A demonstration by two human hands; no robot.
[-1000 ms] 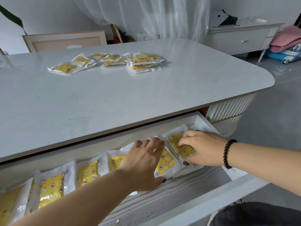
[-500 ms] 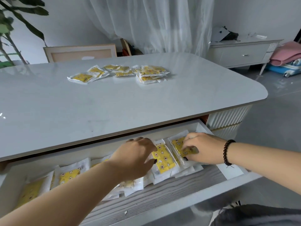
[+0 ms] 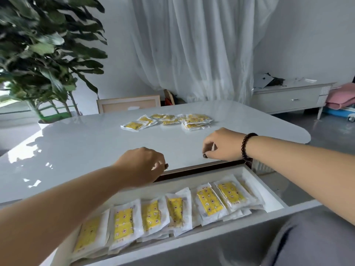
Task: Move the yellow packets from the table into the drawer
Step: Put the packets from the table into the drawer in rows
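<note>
Several yellow packets in clear wrappers (image 3: 167, 121) lie in a loose cluster at the far middle of the white table (image 3: 86, 150). The open drawer (image 3: 272, 200) below the near table edge holds a row of several yellow packets (image 3: 209, 203), overlapping side by side. My left hand (image 3: 142, 166) hovers over the table's near edge, fingers curled and empty. My right hand (image 3: 222, 145), with a dark bead bracelet on the wrist, hangs above the table to the right, fingers loosely curled with nothing in them.
A large potted plant (image 3: 44, 60) stands at the far left. A chair back (image 3: 128, 103) shows behind the table. White curtains hang at the back, and a low white cabinet (image 3: 288, 98) stands at the right with pink fabric (image 3: 343, 98) beside it.
Both hands have left the packets in the drawer and risen above the table's near edge. The view has tilted up, so the plant and curtain now show.
</note>
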